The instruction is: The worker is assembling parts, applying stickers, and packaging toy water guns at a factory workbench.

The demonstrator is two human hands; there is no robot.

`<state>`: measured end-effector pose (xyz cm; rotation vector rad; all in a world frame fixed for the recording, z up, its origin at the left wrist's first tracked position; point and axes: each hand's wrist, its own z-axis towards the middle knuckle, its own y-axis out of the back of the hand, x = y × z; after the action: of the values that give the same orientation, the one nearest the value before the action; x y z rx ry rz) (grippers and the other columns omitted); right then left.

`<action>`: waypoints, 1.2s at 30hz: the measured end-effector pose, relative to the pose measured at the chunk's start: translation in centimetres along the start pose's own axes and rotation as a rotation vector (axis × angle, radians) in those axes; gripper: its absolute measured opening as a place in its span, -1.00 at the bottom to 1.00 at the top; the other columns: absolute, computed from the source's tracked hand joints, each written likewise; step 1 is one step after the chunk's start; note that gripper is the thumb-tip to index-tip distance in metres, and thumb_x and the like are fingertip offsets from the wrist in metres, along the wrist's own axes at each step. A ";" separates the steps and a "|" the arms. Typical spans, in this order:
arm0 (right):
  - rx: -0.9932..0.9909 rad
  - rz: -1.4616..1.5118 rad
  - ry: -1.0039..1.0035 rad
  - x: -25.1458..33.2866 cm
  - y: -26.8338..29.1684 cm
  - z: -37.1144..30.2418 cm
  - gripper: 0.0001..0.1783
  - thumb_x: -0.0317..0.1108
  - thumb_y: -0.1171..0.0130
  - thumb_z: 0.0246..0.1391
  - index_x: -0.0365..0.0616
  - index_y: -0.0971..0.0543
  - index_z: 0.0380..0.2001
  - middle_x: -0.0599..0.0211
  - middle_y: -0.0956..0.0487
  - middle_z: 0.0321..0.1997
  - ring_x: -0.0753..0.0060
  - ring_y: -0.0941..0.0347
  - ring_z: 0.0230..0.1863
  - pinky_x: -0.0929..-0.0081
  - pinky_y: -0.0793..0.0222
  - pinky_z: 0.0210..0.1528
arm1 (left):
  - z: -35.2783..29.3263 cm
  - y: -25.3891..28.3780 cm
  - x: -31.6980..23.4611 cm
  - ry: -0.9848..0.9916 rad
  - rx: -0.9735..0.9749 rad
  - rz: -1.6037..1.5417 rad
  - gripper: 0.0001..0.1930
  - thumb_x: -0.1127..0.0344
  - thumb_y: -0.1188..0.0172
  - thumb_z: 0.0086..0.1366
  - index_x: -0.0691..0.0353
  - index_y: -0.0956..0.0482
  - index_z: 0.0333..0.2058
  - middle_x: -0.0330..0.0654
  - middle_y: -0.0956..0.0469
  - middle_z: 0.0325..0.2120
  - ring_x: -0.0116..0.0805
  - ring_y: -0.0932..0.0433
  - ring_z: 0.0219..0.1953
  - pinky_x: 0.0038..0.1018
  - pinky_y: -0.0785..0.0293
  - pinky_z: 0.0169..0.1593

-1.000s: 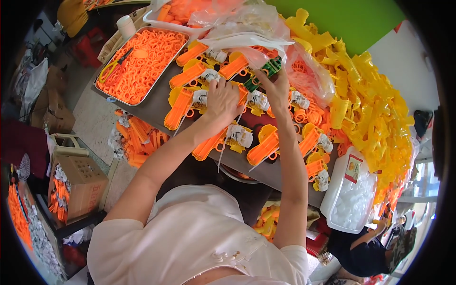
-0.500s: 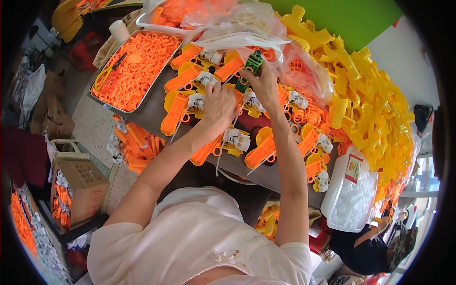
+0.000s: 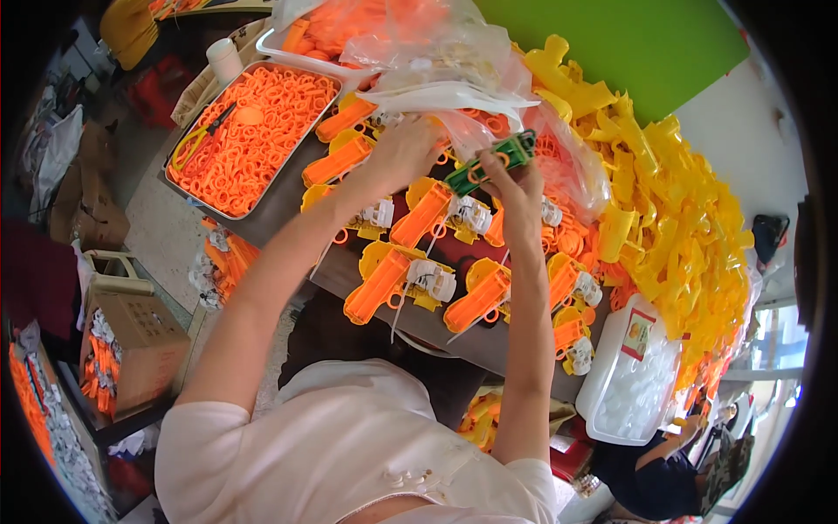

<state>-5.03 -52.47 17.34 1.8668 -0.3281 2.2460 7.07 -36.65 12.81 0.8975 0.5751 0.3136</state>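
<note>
My right hand (image 3: 517,188) holds a green, elongated plastic piece (image 3: 491,164) with an orange ring on it, tilted above the table; its exact kind is unclear. My left hand (image 3: 406,150) reaches over the far rows of parts by the plastic bag, its fingertips partly hidden near orange pieces. Below the hands, several half-built toy assemblies (image 3: 422,214) lie in rows. Each has an orange body, a yellow shell and a white block with thin wires. One such assembly (image 3: 380,286) lies closest to me.
A metal tray (image 3: 234,211) of orange rings stands at left, with yellow-handled pliers (image 3: 199,140) on top. Clear plastic bags (image 3: 454,57) lie at the back. Yellow shells (image 3: 672,227) are heaped at right, beside a white tub (image 3: 602,406) of translucent parts. Another person (image 3: 650,480) is at lower right.
My left hand has moved away from the middle of the rows to the back. My right hand has shifted right, and the green piece has turned from upright to a slant.
</note>
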 end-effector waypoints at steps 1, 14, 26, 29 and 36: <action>0.058 0.013 0.021 -0.2 0.0 0.2 -0.67 -0.26 -0.25 0.14 -0.23 -0.46 -0.14 0.28 -0.58 -0.18 0.47 -0.56 -0.17 0.50 -0.52 -0.16 | 1.9 -0.7 1.3 0.000 -0.006 -0.006 -0.64 0.22 -0.30 0.10 0.21 -0.56 -0.13 -0.02 -0.54 -0.23 -0.07 -0.47 -0.05 -0.14 -0.36 -0.01; -0.195 -0.303 0.141 -5.1 2.2 13.3 -0.67 -0.39 -0.30 0.07 -0.23 -0.44 -0.14 0.40 -0.54 -0.29 0.58 -0.52 -0.37 0.62 -0.47 -0.42 | 5.8 -1.6 3.5 -0.144 -0.132 -0.120 -0.60 0.30 -0.26 0.06 0.29 -0.52 -0.10 0.06 -0.51 -0.08 0.02 -0.51 -0.04 -0.15 -0.40 0.03; -0.001 -0.369 0.165 -6.1 -0.7 13.1 -0.69 -0.33 -0.29 0.07 -0.25 -0.47 -0.18 0.42 -0.53 -0.33 0.63 -0.45 -0.37 0.60 -0.43 -0.34 | 2.6 -1.8 1.5 0.115 0.166 0.274 -0.47 0.00 -0.42 -0.13 0.31 -0.60 -0.27 -0.01 -0.54 -0.15 -0.10 -0.35 0.02 -0.27 -0.17 0.00; -0.074 -0.381 0.175 -6.0 -1.2 13.0 -0.65 -0.34 -0.32 -0.03 -0.33 -0.46 -0.25 0.25 -0.56 -0.41 0.49 -0.45 -0.40 0.44 -0.39 -0.32 | 2.9 -2.0 1.1 0.153 0.245 0.263 -0.50 0.07 -0.43 -0.13 0.33 -0.58 -0.29 0.01 -0.53 -0.16 -0.10 -0.38 0.00 -0.27 -0.17 0.00; -0.088 -0.512 0.229 -6.7 -0.6 13.1 -0.68 -0.32 -0.31 0.01 -0.28 -0.47 -0.24 0.34 -0.54 -0.44 0.59 -0.43 -0.45 0.56 -0.35 -0.42 | 2.6 -2.1 0.1 0.125 0.227 0.281 -0.57 0.11 -0.42 -0.11 0.31 -0.59 -0.33 0.00 -0.58 -0.31 -0.09 -0.44 -0.08 -0.25 -0.16 0.01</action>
<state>8.60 -55.91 13.12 1.4246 0.0819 2.0166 8.72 -39.55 12.38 1.1875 0.6087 0.5696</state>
